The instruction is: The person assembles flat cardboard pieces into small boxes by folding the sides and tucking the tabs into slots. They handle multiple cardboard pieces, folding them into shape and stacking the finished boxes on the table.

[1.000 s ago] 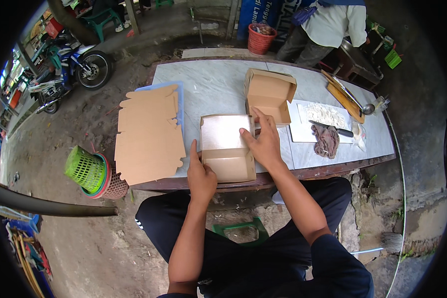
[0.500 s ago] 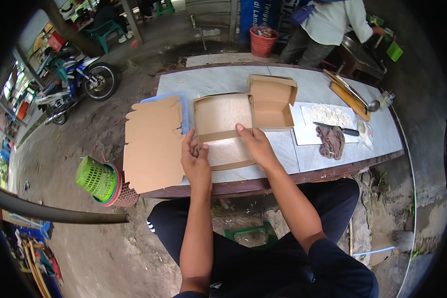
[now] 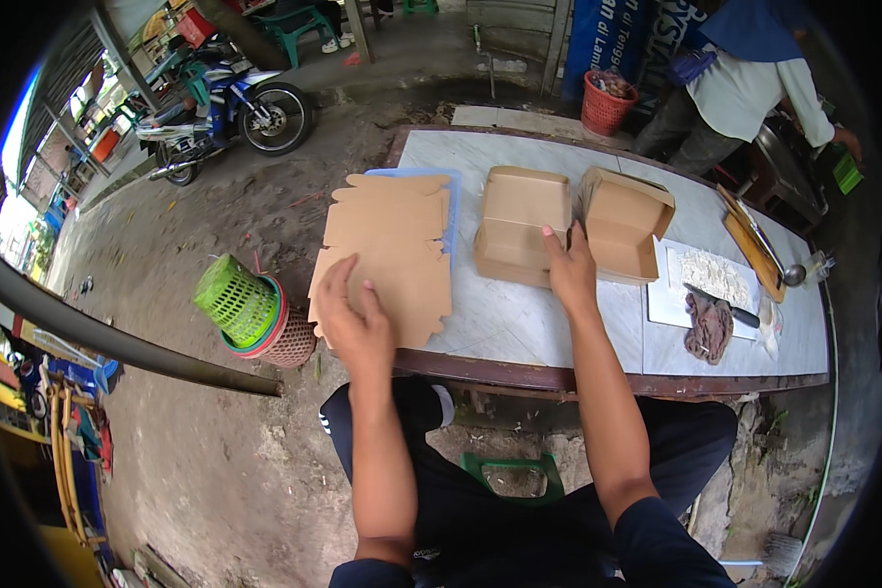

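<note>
A folded brown cardboard box stands on the table with its lid raised. My right hand pinches its right wall near the hinge, thumb inside and fingers outside. Close on its right is a second cardboard box, likewise with its lid up. Flat die-cut cardboard blanks lie at the table's left end, partly over a light blue plastic tray. Over the lower left of the blanks hovers or rests my left hand, fingers apart and holding nothing; contact cannot be made out.
On the right are a white board with chopped white pieces, a knife, a crumpled cloth and a ladle. Stacked plastic baskets stand left of the table. A person works at the back right.
My left hand has left the box and moved left over the flat blanks. The box has been shifted away and turned, with my right hand still on it. The view has swung left.
</note>
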Available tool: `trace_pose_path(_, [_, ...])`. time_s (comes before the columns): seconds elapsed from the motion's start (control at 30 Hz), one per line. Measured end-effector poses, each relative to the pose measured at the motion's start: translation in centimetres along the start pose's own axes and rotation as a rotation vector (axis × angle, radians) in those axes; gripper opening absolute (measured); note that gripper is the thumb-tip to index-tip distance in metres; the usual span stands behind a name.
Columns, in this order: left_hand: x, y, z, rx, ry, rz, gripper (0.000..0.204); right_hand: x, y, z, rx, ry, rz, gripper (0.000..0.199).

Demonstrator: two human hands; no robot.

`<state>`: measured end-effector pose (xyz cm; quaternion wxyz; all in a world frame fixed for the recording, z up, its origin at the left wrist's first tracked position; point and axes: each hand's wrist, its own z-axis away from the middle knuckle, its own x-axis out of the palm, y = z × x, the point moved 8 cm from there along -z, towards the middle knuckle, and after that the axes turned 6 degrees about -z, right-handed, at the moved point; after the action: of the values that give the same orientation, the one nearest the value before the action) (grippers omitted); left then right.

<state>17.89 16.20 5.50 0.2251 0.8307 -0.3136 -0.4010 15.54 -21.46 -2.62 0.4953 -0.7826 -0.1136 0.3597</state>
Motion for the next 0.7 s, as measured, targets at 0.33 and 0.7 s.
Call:
trace_pose_path(0.33, [-1.7, -7.8, 1.0, -0.187, -0.035, -0.329, 0.055, 4.4, -10.9, 12.2, -0.156, -0.352, -0.242, 0.042])
trace_pose_path(0.7, [-2.3, -10.4, 1.5, -0.236, 0.018, -0.015, 0.044, 6.6, -10.3, 11.5, -0.03, -0.215, -0.441, 0.028])
